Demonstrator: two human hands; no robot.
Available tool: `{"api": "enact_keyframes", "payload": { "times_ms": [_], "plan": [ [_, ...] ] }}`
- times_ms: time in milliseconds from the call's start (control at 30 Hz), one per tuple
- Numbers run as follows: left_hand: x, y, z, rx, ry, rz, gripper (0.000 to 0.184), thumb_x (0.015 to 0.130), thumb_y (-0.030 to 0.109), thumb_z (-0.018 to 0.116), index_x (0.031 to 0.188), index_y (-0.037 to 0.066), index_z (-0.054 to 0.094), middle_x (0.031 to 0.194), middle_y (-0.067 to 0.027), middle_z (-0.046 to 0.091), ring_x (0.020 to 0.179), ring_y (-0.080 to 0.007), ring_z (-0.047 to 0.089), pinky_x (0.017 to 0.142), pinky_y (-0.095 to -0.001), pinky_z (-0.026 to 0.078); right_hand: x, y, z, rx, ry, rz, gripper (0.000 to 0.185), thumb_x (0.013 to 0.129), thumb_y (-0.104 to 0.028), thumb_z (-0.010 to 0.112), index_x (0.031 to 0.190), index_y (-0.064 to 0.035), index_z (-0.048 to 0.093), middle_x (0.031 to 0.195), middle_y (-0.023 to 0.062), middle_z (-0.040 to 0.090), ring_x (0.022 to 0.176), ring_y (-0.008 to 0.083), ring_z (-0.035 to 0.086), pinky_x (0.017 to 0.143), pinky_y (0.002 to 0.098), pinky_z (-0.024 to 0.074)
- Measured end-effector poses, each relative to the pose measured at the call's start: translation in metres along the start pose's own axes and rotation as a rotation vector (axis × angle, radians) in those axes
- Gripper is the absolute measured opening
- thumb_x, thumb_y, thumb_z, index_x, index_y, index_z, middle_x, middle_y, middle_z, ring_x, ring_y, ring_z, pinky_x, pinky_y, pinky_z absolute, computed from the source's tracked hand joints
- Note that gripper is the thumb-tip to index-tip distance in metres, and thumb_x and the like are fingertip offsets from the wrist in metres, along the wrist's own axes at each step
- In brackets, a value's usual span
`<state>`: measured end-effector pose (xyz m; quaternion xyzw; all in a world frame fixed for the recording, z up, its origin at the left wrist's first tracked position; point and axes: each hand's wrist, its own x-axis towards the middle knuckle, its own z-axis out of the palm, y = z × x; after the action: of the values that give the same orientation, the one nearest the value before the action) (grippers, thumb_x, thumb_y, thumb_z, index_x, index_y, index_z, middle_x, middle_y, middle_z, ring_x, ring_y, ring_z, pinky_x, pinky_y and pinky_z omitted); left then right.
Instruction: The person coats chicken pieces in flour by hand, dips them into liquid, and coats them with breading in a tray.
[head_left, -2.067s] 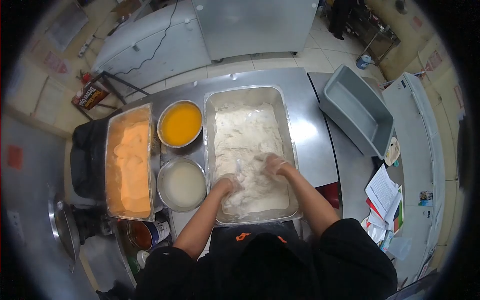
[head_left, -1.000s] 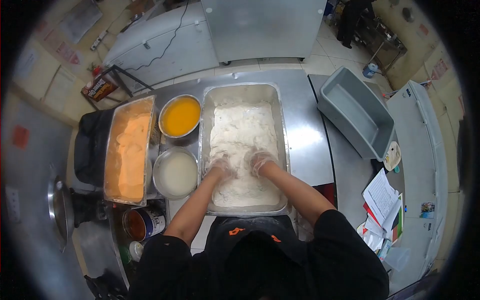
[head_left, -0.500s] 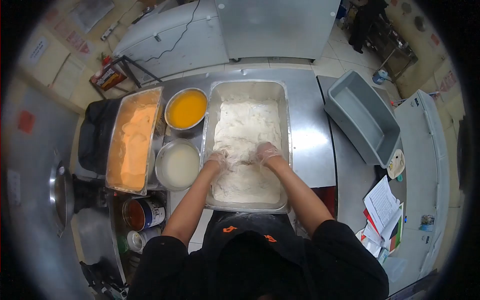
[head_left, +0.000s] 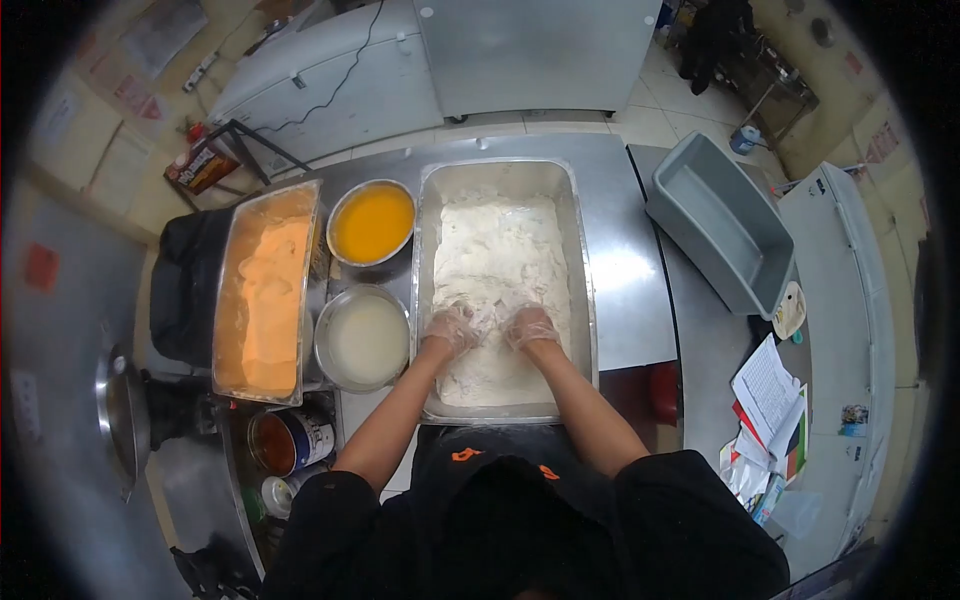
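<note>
White flour (head_left: 500,245) fills the bottom of a deep metal pan (head_left: 500,178) on the steel table. Both my hands wear clear plastic gloves and are in the flour. My left hand (head_left: 452,330) is at the left of the pan's middle, my right hand (head_left: 530,326) a short way to its right. Flour hides the fingertips of both, so whether they hold anything is not visible. Left of the pan stand a bowl of orange-yellow liquid (head_left: 373,222) and a bowl of cloudy whitish liquid (head_left: 366,342).
A long container of orange powder (head_left: 268,300) sits at the far left. A grey plastic tub (head_left: 725,225) and a stack of papers (head_left: 768,395) lie on the right-hand counter. Below left is a large open can (head_left: 285,443). A person in dark clothes (head_left: 712,40) stands far back.
Both hands have moved slightly toward me through the flour, and the flour's surface has shifted around them. The camera view has shifted slightly.
</note>
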<state>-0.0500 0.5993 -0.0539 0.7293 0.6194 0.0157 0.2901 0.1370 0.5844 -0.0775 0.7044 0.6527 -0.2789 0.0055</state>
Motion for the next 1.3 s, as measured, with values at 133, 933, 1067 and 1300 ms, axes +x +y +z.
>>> {"api": "enact_keyframes", "payload": {
  "times_ms": [133, 933, 1067, 1300],
  "plan": [
    [-0.009, 0.008, -0.019, -0.216, -0.01, -0.073, 0.041, 0.071, 0.027, 0.067, 0.106, 0.008, 0.055, 0.101, -0.02, 0.062, 0.099, -0.0306, 0.06, 0.085, -0.0355, 0.047, -0.021, -0.009, -0.014, 0.317, 0.327, -0.102, 0.028, 0.082, -0.022, 0.057, 0.1, -0.0007, 0.062, 0.097, 0.0203, 0.063, 0.091, 0.0342, 0.061, 0.08, 0.0392, 0.0495],
    [-0.02, 0.027, -0.049, -0.228, 0.152, -0.011, 0.031, 0.068, 0.03, 0.067, 0.087, 0.006, 0.063, 0.086, -0.0152, 0.066, 0.085, -0.0271, 0.064, 0.08, -0.0357, 0.049, -0.063, -0.027, -0.075, 0.258, 0.283, -0.031, 0.038, 0.069, -0.036, 0.071, 0.072, -0.0007, 0.059, 0.062, 0.0093, 0.061, 0.058, 0.0141, 0.054, 0.057, 0.031, 0.0467],
    [-0.031, 0.035, -0.067, -0.342, 0.089, -0.03, 0.037, 0.07, 0.04, 0.068, 0.082, 0.005, 0.062, 0.08, -0.0163, 0.065, 0.077, -0.0304, 0.063, 0.075, -0.0373, 0.05, -0.054, -0.001, -0.069, 0.448, 0.156, 0.113, 0.037, 0.067, -0.041, 0.069, 0.074, -0.0049, 0.064, 0.062, 0.0129, 0.06, 0.058, 0.0185, 0.058, 0.059, 0.0331, 0.0479],
    [-0.047, 0.04, -0.096, -0.307, 0.076, -0.034, 0.028, 0.065, 0.028, 0.074, 0.076, 0.006, 0.061, 0.077, -0.0143, 0.065, 0.074, -0.0266, 0.063, 0.071, -0.0333, 0.049, -0.077, -0.019, -0.131, 0.518, 0.024, 0.025, 0.028, 0.068, -0.029, 0.074, 0.072, -0.0035, 0.063, 0.061, 0.0108, 0.06, 0.058, 0.016, 0.057, 0.056, 0.0301, 0.0468]
  ]
}}
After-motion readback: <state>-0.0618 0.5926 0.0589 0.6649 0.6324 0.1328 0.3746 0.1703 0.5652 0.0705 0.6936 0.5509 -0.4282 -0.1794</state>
